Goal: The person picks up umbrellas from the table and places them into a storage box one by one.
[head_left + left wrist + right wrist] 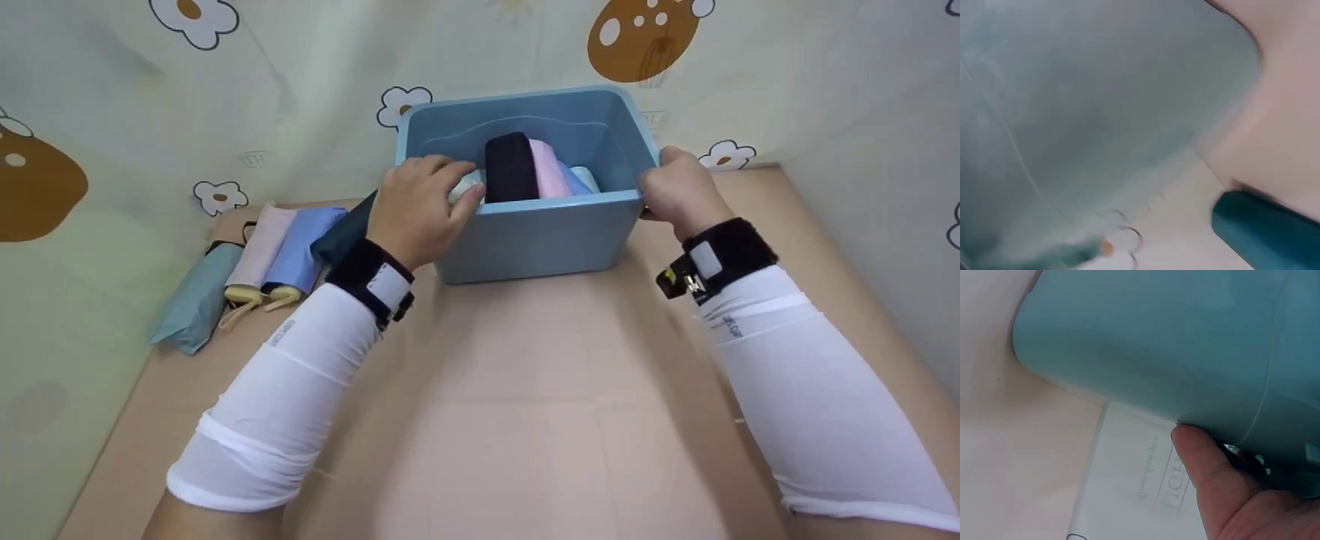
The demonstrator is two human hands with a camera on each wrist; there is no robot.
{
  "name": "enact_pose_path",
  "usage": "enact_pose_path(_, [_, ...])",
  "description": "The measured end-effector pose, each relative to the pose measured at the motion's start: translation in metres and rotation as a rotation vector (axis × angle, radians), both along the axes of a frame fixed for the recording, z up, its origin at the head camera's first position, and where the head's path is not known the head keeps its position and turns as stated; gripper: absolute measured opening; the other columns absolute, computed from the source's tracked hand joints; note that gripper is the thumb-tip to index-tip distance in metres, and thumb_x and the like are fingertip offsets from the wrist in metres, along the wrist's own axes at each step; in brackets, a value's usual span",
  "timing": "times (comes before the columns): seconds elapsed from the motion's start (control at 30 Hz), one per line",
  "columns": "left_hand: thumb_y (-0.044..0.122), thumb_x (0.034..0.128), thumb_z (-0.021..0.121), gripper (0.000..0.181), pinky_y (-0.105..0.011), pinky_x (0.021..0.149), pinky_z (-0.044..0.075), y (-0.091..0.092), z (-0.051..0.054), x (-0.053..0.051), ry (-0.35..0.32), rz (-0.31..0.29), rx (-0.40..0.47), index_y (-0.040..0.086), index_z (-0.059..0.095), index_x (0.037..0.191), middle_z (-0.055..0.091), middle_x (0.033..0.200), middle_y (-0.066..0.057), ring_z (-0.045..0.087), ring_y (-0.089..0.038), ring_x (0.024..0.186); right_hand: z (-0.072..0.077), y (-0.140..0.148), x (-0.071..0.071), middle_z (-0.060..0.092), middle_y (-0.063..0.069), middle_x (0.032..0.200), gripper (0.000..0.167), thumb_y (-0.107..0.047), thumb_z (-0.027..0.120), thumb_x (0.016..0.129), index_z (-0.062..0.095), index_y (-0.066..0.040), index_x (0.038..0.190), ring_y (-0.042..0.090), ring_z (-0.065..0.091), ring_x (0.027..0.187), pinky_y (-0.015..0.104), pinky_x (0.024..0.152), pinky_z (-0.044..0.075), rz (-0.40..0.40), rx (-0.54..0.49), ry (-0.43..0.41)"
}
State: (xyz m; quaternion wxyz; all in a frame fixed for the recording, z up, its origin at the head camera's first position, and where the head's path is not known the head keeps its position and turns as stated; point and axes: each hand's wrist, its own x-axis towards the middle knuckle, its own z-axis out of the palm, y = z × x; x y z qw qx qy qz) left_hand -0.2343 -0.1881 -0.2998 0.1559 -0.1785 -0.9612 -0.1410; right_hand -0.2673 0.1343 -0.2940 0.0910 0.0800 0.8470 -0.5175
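Note:
A light blue plastic bin (pixel 536 238) stands near the back wall, with both hands at its ends. My left hand (pixel 420 210) grips the left rim, finger and thumb bent over it; the left wrist view shows the bin's wall (pixel 1112 95) but no fingers. At the right end, my right hand (pixel 682 187) holds the bin just under the rim, its thumb (pixel 1202 453) against the outside. Folded umbrellas lie inside: a black one (pixel 511 169), a pink one (pixel 549 171), a blue one (pixel 574 180) and a pale one partly behind my left fingers.
Left of the bin lie more folded umbrellas: a grey-green one (pixel 193 296), a pale pink one (pixel 261 247), a blue one (pixel 300 247) and a dark teal one (pixel 343 234), partly hidden by my left hand. A patterned wall covering (pixel 315 97) rises behind the tan table (pixel 517 390).

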Motion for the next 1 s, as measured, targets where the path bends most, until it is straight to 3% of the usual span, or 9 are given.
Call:
enact_pose_path(0.2, [0.056,0.1084,0.041,0.059,-0.061,0.121,0.027,-0.036,-0.01,0.004,-0.097,0.035,0.131,0.017,0.062,0.147,0.051,0.16,-0.011,0.042,-0.034,0.151,-0.001,-0.002,0.0,0.039,0.023,0.163,0.061,-0.006,0.036,0.097,0.034,0.005,0.157,0.039,0.044,0.147,0.055,0.113,0.049,0.003,0.003,0.011])
enact_pose_path(0.4, [0.055,0.1094,0.038,0.06,-0.065,0.123,0.018,-0.061,-0.014,0.009,-0.138,0.052,0.183,0.02,0.053,0.156,0.037,0.17,-0.012,0.032,-0.036,0.158,0.0,0.0,0.0,0.037,0.023,0.164,0.06,-0.006,0.036,0.098,0.032,0.005,0.157,0.039,0.044,0.147,0.055,0.114,0.048,0.005,-0.015,0.009])
enact_pose_path(0.57, [0.057,0.1093,0.038,0.063,-0.067,0.123,0.017,-0.073,-0.016,0.012,-0.139,0.068,0.194,0.021,0.046,0.16,0.035,0.17,-0.014,0.032,-0.039,0.158,-0.001,0.001,0.001,0.036,0.023,0.164,0.06,-0.006,0.036,0.099,0.031,0.005,0.157,0.039,0.044,0.147,0.054,0.113,0.049,0.012,-0.013,0.003])
enact_pose_path(0.77, [0.057,0.1096,0.037,0.065,-0.067,0.123,0.018,-0.092,-0.023,0.013,-0.141,0.13,0.188,0.019,0.043,0.162,0.034,0.17,-0.017,0.031,-0.042,0.157,-0.002,0.002,-0.001,0.035,0.024,0.166,0.061,-0.008,0.036,0.1,0.029,0.004,0.159,0.041,0.042,0.149,0.056,0.113,0.048,0.008,0.002,0.003])
enact_pose_path(1.0, [0.058,0.1094,0.038,0.07,-0.069,0.123,0.017,-0.114,-0.031,0.016,-0.215,0.218,0.143,0.014,0.035,0.164,0.03,0.17,-0.024,0.028,-0.046,0.157,-0.002,0.001,0.0,0.037,0.023,0.164,0.061,-0.006,0.036,0.098,0.031,0.005,0.158,0.04,0.044,0.147,0.056,0.113,0.049,0.008,-0.015,0.017])
